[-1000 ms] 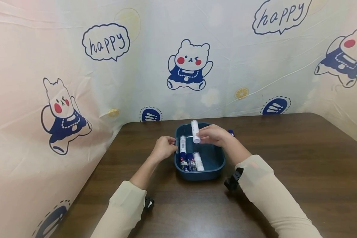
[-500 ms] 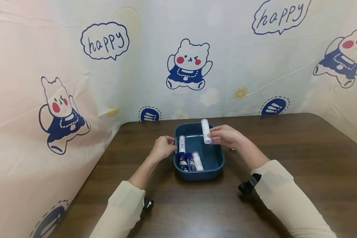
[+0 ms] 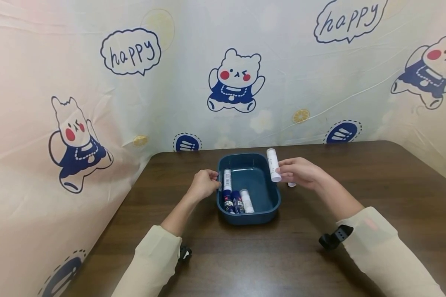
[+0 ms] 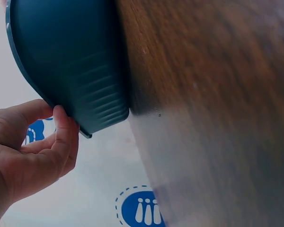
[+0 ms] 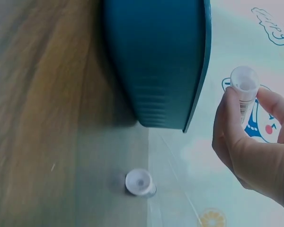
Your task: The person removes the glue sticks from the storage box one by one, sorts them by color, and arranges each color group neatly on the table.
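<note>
R grip (image 3: 301,171) pinches wht tube (image 3: 273,163) nr blue bin (image 3: 249,219), L grip (image 3: 203,184) pinches rim (image 4: 9,30).

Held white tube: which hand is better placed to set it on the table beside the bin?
Probably the right hand: it pinches the tube at the right side of the bin, near another tube on the table. The left hand pinches the bin's opposite side.
</note>
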Available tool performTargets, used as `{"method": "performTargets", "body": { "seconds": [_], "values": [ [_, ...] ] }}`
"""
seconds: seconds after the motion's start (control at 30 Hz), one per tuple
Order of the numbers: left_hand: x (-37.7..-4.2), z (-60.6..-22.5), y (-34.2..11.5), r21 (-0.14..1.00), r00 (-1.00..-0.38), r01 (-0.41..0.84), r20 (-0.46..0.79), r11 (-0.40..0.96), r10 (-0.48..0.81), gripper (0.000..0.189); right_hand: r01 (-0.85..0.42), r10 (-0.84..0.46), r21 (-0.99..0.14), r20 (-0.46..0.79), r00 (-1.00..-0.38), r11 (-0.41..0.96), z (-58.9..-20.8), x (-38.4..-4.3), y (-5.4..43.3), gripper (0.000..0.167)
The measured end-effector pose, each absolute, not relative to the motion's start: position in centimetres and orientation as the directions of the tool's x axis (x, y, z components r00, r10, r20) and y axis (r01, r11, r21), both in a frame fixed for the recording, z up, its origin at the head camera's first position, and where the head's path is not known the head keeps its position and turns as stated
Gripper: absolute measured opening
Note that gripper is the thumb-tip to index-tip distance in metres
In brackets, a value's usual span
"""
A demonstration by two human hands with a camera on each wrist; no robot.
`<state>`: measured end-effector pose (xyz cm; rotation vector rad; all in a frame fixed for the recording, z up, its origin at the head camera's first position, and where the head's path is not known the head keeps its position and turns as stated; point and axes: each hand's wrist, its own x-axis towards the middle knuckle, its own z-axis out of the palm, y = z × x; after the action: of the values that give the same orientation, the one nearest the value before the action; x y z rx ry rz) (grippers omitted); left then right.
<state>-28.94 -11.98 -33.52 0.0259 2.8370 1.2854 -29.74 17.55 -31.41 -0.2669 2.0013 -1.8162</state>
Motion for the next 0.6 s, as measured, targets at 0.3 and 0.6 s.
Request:
{"method": "performTargets", "body": {
  "seconds": [0.3,0.6],
  "values": [
    [-28.9,-33.6,-12.0,0.754,-1.000,-0.001,-0.020,0.657,0.021,0.034,0.120,-0.423,-0.979,-0.179,-0.888,0.162,-31.9,-28.2,19.5,0.059],
    [-28.9,-33.6,-11.9,0.752,-1.000,0.006,-0.011,0.660,0.021,0.034,0.123,-0.430,-0.968,-0.208,-0.879,0.217,-32.4,-26.5,20.9,0.058]
  ]
}}
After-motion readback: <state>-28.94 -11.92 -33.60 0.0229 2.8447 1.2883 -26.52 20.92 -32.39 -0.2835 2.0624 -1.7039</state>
